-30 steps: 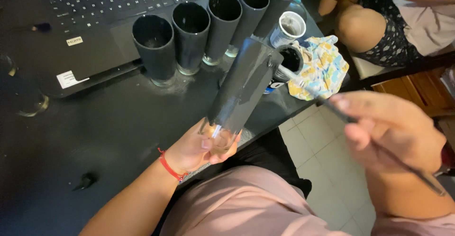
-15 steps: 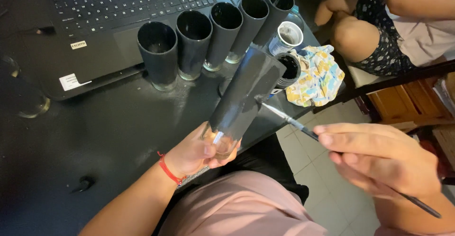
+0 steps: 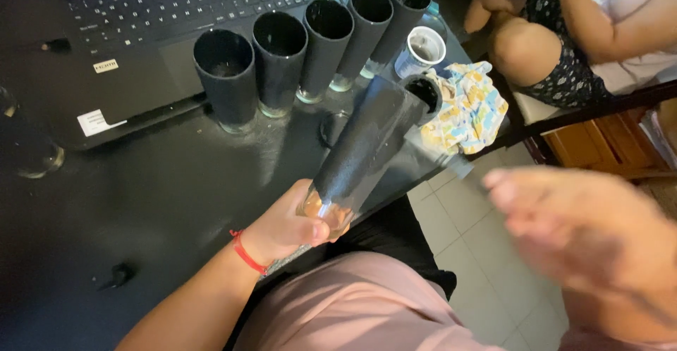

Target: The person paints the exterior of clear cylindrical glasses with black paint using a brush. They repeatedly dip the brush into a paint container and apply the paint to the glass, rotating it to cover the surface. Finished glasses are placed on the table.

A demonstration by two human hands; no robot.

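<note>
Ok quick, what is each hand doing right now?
Left hand: closed around the clear base of the tall black-painted glass.
Right hand: motion-blurred, cannot tell.

Single head-worn view, looking steeply down over wearer's lap at black table [image 3: 127,203] edge; close range, hands at frame bottom, laptop [image 3: 141,33] at top.

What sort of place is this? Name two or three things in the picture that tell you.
Probably a home, at a dark table used for craft work: an open laptop, a row of black-coated glasses, and a tiled floor below.
</note>
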